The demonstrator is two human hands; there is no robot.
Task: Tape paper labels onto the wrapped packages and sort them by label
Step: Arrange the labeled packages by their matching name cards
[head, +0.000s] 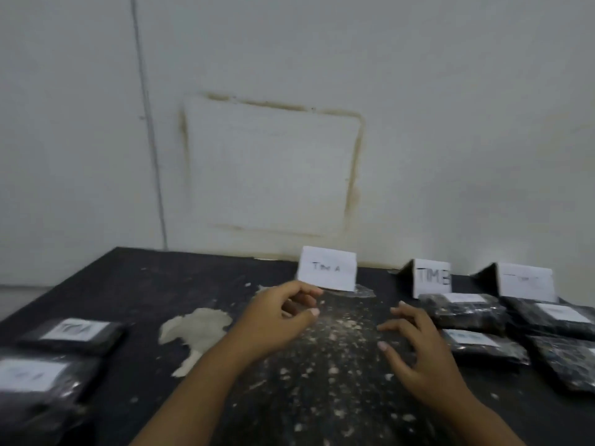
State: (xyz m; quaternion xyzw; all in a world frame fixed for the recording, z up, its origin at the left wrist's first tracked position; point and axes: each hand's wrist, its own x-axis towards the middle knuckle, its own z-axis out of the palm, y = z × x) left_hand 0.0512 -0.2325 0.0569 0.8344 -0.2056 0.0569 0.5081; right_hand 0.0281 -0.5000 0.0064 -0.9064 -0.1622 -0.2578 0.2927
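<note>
table [128, 284]: black, flecked with pale specks, one beige patch [196, 329]. wrapped packages [463, 313]: black, white labels [465, 298]. standing cards [326, 268]: white, dark lettering. wall [450, 91]: off-white, brown-stained rectangle outline.

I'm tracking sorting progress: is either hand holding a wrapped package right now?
No, the left hand and right hand are both empty over the table, with the packages lying off to both sides.

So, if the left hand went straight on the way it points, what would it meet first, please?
Probably the standing paper sign marked TIM A, just beyond the fingertips of the left hand, though the depth between them is unclear.
</note>
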